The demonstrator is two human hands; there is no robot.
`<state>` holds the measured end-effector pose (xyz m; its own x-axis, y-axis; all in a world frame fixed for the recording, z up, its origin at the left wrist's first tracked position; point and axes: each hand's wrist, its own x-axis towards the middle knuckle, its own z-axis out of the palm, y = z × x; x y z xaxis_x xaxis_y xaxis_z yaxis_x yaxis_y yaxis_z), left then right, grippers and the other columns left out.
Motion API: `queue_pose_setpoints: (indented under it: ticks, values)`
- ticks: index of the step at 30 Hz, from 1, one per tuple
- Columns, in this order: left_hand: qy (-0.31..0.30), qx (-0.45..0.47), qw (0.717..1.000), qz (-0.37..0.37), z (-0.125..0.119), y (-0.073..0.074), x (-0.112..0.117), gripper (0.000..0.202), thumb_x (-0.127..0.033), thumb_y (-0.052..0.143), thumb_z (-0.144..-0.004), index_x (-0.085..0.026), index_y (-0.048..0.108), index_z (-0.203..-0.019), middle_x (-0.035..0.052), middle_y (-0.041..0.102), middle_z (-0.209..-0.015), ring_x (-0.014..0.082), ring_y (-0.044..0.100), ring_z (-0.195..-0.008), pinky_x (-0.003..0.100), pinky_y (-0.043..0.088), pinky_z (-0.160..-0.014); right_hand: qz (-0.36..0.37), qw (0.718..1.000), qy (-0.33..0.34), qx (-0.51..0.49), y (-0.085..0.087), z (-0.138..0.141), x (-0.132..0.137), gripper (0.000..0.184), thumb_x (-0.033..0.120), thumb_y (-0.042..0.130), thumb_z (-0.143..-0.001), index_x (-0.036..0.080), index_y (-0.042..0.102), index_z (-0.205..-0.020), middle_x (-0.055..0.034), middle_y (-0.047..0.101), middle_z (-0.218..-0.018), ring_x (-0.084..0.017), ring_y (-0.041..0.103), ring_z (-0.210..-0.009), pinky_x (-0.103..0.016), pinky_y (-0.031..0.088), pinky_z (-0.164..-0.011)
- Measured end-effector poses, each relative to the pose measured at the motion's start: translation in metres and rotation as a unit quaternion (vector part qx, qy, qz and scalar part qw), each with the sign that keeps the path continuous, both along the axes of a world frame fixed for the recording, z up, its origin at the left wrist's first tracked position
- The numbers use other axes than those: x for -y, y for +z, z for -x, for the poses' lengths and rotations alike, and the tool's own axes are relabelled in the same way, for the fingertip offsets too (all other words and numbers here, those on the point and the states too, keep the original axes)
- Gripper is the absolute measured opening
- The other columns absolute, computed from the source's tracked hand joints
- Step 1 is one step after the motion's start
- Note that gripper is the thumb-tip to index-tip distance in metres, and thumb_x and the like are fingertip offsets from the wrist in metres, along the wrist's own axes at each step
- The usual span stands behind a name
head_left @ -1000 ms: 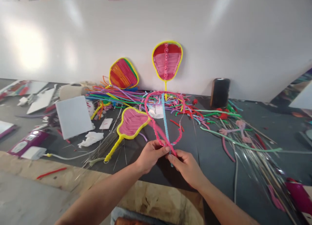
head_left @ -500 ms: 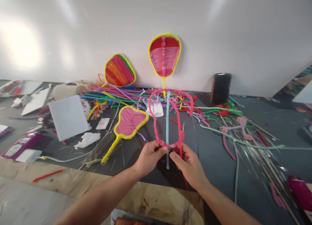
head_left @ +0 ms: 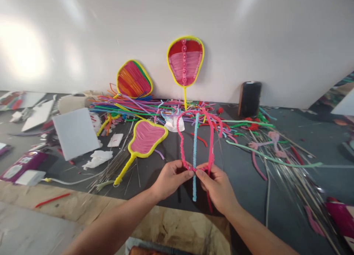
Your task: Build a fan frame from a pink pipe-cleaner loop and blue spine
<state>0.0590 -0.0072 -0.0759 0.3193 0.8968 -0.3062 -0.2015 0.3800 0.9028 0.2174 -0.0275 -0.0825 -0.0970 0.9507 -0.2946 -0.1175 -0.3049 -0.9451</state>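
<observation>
Both hands hold a fan-shaped frame of twisted pink pipe cleaners (head_left: 181, 140) above the dark table. A light blue pipe cleaner (head_left: 195, 144) runs upright through its middle, its lower end hanging below the frame. My left hand (head_left: 173, 177) pinches the bottom of the frame just left of the blue stem. On the other side of the stem, my right hand (head_left: 217, 185) pinches the same bottom edge. A loose pink end hangs down past the right fingers. A finished pink fan with a yellow rim (head_left: 148, 137) lies left of the frame.
Against the white wall lean a red-and-pink fan (head_left: 185, 61), an orange-and-red fan (head_left: 134, 80) and a phone (head_left: 249, 99). Loose coloured pipe cleaners (head_left: 129, 109) are heaped along the back. Thin wires (head_left: 298, 188) lie at right; a white card (head_left: 76, 134) stands at left.
The pink frame has shifted slightly right and tipped lower at its top. The blue stem's lower end now reaches further below the fingers. Both hands keep pinching the bottom edge.
</observation>
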Motion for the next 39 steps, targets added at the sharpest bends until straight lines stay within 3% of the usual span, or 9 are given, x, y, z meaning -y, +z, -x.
queue_pose_setpoints:
  ticks: [13, 22, 28, 39]
  values:
    - [-0.010, -0.036, 0.999, -0.009, 0.001, -0.003, -0.001, 0.027, -0.037, 0.075, -0.067, -0.013, 0.067, -0.076, 0.0006, 0.064, -0.067, 0.0111, 0.053, -0.063, 0.023, 0.040, -0.064, 0.003, 1.000, 0.010, 0.024, -0.003, -0.001, 0.000, 0.038, 0.054, 0.065, -0.074, 0.017, 0.060, -0.078, 0.0089, 0.034, -0.047, -0.007, 0.029, -0.043, -0.021, 0.022, -0.041]
    - [-0.016, -0.060, 0.997, -0.044, 0.001, -0.006, -0.001, 0.022, -0.033, 0.072, -0.069, -0.013, 0.065, -0.075, 0.0004, 0.061, -0.065, 0.0104, 0.051, -0.061, 0.022, 0.040, -0.062, 0.032, 0.994, -0.014, -0.102, -0.012, 0.007, 0.001, 0.034, 0.049, 0.069, -0.074, 0.018, 0.053, -0.073, 0.0105, 0.031, -0.047, -0.005, 0.024, -0.042, -0.021, 0.019, -0.041]
    - [0.000, -0.090, 0.994, -0.064, 0.000, -0.004, -0.001, 0.017, -0.028, 0.071, -0.069, -0.013, 0.064, -0.072, -0.0011, 0.059, -0.062, 0.0095, 0.049, -0.058, 0.021, 0.039, -0.059, 0.032, 0.991, -0.026, -0.127, -0.010, 0.011, 0.000, 0.034, 0.048, 0.071, -0.072, 0.018, 0.054, -0.071, 0.0104, 0.033, -0.045, -0.005, 0.025, -0.041, -0.021, 0.019, -0.041]
    - [-0.023, -0.017, 0.999, -0.022, 0.001, -0.002, -0.002, 0.028, -0.032, 0.078, -0.063, -0.013, 0.065, -0.079, 0.0007, 0.063, -0.069, 0.0104, 0.054, -0.064, 0.023, 0.043, -0.067, 0.038, 0.988, -0.020, -0.147, -0.010, 0.004, 0.000, 0.031, 0.044, 0.072, -0.073, 0.018, 0.054, -0.072, 0.0096, 0.035, -0.049, -0.005, 0.024, -0.043, -0.021, 0.018, -0.042]
